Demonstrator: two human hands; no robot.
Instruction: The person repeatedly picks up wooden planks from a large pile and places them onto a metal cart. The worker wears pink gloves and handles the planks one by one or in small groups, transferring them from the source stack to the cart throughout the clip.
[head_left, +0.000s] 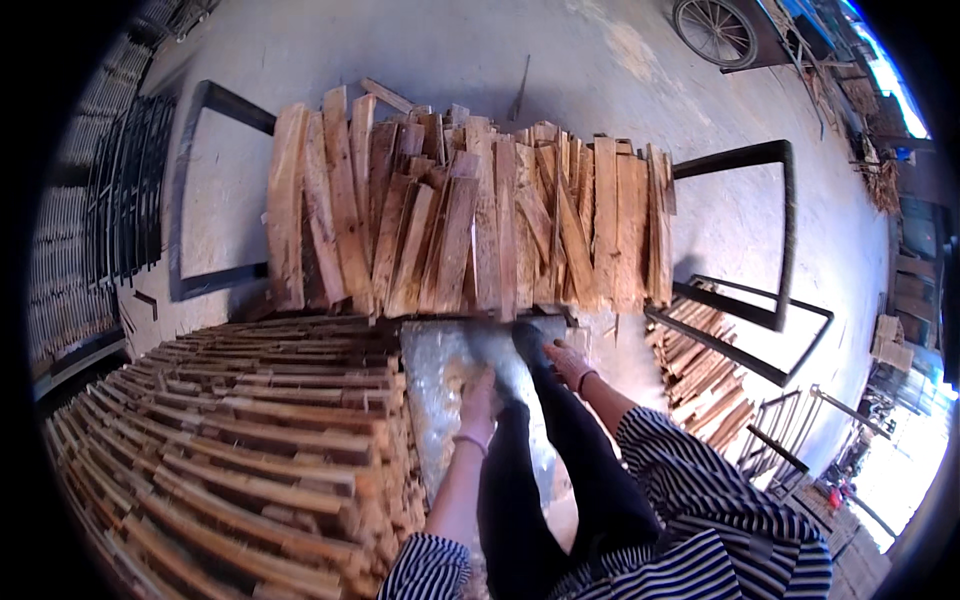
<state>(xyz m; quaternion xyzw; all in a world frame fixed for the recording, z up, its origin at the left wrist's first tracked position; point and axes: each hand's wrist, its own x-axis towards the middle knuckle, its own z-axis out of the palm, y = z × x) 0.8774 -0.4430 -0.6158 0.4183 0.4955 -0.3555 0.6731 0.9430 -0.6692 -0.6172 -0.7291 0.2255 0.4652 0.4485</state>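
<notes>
Brown wooden planks lie packed side by side in a broad, uneven row, their near ends just ahead of the person's two hands, between the sides of a black metal frame. The left hand reaches forward beside the dark-clad left leg, blurred, lower in view than the planks and apart from them; whether its fingers are curled or spread cannot be told. The right hand, sharper, is beside the other leg, nearer the row's lower edge yet also apart, and how far its fingers are closed cannot be told either. Below the left hand's side of the row spreads a large stack of narrow wooden strips, next to a grey, scuffed surface under the left hand.
</notes>
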